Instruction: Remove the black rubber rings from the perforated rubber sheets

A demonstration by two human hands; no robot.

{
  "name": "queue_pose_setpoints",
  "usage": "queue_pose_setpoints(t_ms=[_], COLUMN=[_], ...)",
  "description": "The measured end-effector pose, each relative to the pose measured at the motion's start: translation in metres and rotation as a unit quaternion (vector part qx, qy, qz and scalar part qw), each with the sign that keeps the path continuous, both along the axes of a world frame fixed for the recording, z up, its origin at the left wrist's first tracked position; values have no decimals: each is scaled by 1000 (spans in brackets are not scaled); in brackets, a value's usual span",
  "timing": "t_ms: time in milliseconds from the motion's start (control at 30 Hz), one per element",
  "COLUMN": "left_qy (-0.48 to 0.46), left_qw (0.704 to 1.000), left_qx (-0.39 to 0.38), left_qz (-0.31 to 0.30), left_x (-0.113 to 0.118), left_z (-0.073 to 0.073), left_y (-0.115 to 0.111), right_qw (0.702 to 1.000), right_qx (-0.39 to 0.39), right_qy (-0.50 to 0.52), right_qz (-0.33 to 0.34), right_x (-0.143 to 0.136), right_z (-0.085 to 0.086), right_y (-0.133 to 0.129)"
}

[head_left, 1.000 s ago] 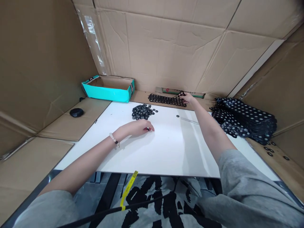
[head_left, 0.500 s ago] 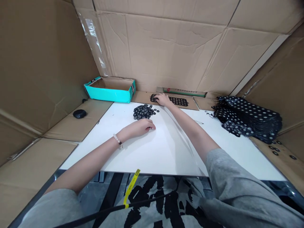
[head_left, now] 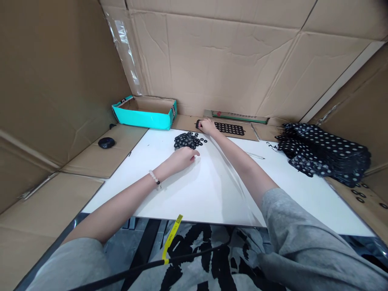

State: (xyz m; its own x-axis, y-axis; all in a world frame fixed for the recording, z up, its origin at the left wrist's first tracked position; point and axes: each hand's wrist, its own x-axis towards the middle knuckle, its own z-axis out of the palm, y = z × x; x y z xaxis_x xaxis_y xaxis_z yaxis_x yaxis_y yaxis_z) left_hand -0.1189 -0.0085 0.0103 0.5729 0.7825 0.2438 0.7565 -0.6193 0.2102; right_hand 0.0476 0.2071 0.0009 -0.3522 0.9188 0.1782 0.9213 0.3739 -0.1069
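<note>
My left hand (head_left: 184, 158) is on the white board, just in front of a pile of small black rings (head_left: 185, 140). Its fingers are curled together, and what they may hold is hidden. A few loose rings lie at the right side of the pile. Farther back, my right hand (head_left: 207, 127) is closed at the left end of a flat black sheet with rows of round holes (head_left: 230, 128). Its fingertips touch the sheet and cover part of that end. The sheet lies on cardboard behind the board.
A turquoise open box (head_left: 144, 117) stands at the back left. On the left cardboard lies a round black object (head_left: 106, 142). A thick stack of black dotted sheets (head_left: 330, 151) is at the right, with several loose rings (head_left: 359, 194) beside it. Cardboard walls (head_left: 218, 60) surround the board.
My left hand has shifted slightly up towards the ring pile, its fingers drawn in. My right hand stays at the sheet's left end, fingers more curled. The view has shifted slightly.
</note>
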Motion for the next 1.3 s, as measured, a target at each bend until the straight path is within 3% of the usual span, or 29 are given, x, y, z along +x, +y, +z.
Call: queue_pose_setpoints(t_ms=[100, 267, 400, 467, 567, 733, 900, 1067, 1167, 1300], left_qy=[-66, -231, -301, -297, -268, -271, -272, -274, -237, -204], left_qw=[997, 960, 933, 934, 946, 940, 917, 892, 898, 898], left_qx=[21, 68, 36, 14, 9, 61, 83, 12, -9, -58], left_qz=[29, 141, 195, 197, 180, 200, 281, 359, 370, 385], left_x=[-3, -30, -49, -51, -49, -52, -73, -69, -47, -15], left_z=[4, 6, -4, -9, -12, -7, -6, -19, -26, -29], left_y=[5, 35, 60, 65, 64, 60, 66, 70, 71, 77], right_qw=[999, 998, 975, 950, 962, 984, 989, 978, 958, 950], right_qx=[-5, -10, -176, -249, -181, -149, -142, -70, -58, -64], right_qy=[6, 5, -124, -186, -206, -96, 18, 184, 280, 300], right_qz=[35, 68, 51, 19, -17, -20, 20, 74, 10, -63], right_x=[8, 48, 94, 115, 139, 154, 128, 58, 12, -37], right_z=[10, 48, 65, 60, 41, 17, 12, -7, -18, -22], right_y=[-4, -18, -50, -70, -94, -101, -95, -104, -107, -109])
